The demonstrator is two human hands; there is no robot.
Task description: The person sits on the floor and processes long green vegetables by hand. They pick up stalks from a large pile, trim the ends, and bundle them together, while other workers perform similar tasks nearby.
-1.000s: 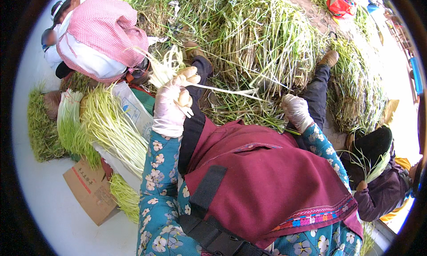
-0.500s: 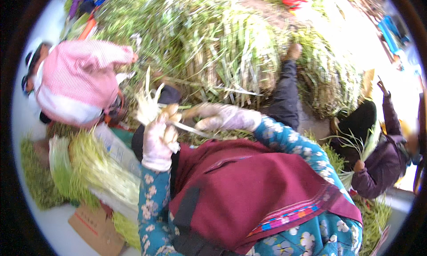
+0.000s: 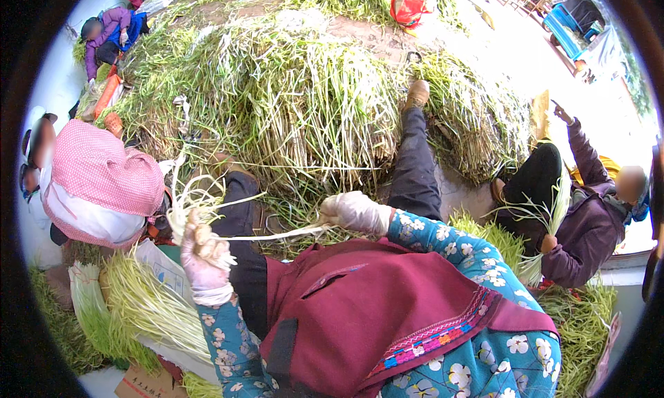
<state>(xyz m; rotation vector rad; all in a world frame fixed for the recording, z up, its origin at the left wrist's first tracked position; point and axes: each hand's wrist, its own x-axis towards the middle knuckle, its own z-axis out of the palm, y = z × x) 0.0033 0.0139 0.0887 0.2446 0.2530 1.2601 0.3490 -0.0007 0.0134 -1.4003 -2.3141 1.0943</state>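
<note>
My left hand (image 3: 205,256), in a thin whitish glove, is closed round a small bunch of pale leafy stalks (image 3: 185,199), whose loose ends curl up above the fingers. A single pale strand (image 3: 287,235) stretches from this bunch across to my right hand (image 3: 354,213). That hand, gloved too, is closed in a fist on the strand's other end. Both hands are above my lap, over a maroon apron (image 3: 346,301). Beyond them lies a large heap of long green and pale stalks (image 3: 304,100).
Bundled pale stalks (image 3: 155,294) lie at my left, near a cardboard box (image 3: 149,383). A person in a pink checked top (image 3: 104,177) bends close on the left. At the right, a person in a dark purple jacket (image 3: 588,239) holds stalks. My outstretched leg (image 3: 417,163) rests between heaps.
My hands have moved apart, drawing the strand out nearly straight between them. The right hand's fingers, stretched out before, are now curled. The whole view has shifted, showing more of the far side.
</note>
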